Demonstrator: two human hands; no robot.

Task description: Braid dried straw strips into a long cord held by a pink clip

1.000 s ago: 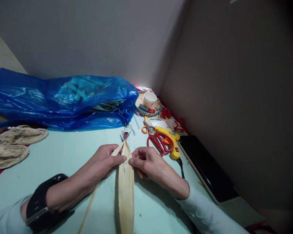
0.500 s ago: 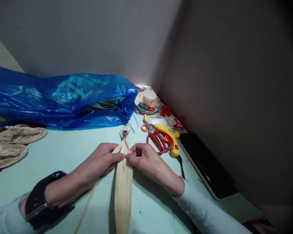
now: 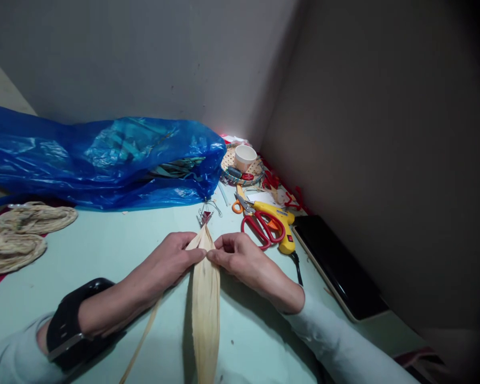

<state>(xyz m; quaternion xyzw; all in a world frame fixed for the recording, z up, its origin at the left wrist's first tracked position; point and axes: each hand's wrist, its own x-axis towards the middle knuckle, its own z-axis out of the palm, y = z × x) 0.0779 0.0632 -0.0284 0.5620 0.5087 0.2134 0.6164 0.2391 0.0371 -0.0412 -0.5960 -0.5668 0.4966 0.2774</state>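
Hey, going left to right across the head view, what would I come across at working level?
Braided tan pieces, black wristband, left hand, pale strip, right hand, yellow glue gun, black-screened device.

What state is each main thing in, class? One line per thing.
Pale strip, gathered narrow at its far end
Left hand, pinching the strip
Right hand, pinching the strip
White cup, upright
Blue bag, lying, bulging
Black-screened device, flat, screen dark
Glue gun, lying on its side
Red-handled scissors, lying down, blade gap unclear
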